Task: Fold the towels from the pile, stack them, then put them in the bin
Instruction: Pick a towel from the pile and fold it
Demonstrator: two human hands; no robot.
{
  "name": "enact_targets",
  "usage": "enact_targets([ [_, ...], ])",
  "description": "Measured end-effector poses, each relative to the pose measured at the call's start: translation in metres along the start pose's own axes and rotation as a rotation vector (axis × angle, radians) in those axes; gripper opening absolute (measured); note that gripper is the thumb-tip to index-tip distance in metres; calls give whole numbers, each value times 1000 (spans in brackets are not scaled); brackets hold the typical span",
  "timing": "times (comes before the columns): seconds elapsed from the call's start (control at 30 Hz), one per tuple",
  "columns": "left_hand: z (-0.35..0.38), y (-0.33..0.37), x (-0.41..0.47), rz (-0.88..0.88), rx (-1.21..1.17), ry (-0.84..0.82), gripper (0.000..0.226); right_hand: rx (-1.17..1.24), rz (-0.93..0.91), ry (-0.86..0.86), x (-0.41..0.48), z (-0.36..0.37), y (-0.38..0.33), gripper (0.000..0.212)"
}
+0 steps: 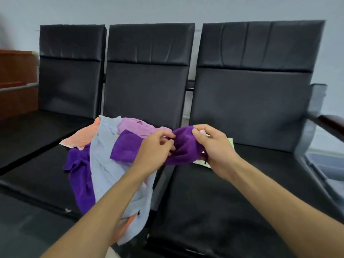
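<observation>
Above the black seats point(214, 192), left hand point(152, 151) and right hand point(214, 146) pinch the purple towel point(184, 144) with curled fingers point(197, 135).

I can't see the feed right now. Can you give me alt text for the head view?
The left hand and right hand pinch a dark purple towel above a row of black padded seats. To the left lies an unfolded pile of towels in light blue, purple, lilac and peach. A grey container shows at the right edge.
</observation>
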State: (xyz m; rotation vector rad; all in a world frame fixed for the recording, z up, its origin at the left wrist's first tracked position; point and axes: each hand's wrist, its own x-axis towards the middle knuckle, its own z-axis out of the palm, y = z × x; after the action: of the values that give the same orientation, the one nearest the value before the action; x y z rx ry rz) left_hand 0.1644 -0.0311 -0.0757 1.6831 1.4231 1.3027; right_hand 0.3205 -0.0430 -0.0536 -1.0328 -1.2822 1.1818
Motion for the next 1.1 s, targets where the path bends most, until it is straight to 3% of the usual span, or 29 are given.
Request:
enact_targets([
  [0.2,78,22,-24,218,414,-474,60,-285,-40,-20,-61,-100,20,17],
  [0.37,120,33,-34,212,233,-701,17,-457,-76,-30,-75,-150,21,19],
  [0.47,132,41,-40,133,32,-754,15,-574,-172,-31,-79,-171,9,10],
  [0.57,137,50,-47,121,-34,-801,13,-565,-135,-61,-89,-191,5,2],
  [0.77,139,42,-56,244,155,-811,14,-977,-132,-2,-92,-215,14,17],
  [0.87,139,31,-57,270,299,-817,16,-1058,-141,59,-90,-211,18,18],
  [0.93,138,27,-57,305,389,-818,23,-938,-135,144,-86,-206,21,23],
  [1.03,132,26,-53,312,377,-808,22,-393,-59,216,-81,-197,26,29],
  [1.1,129,25,-49,274,282,-822,14,-205,25,222,-80,-196,28,22],
])
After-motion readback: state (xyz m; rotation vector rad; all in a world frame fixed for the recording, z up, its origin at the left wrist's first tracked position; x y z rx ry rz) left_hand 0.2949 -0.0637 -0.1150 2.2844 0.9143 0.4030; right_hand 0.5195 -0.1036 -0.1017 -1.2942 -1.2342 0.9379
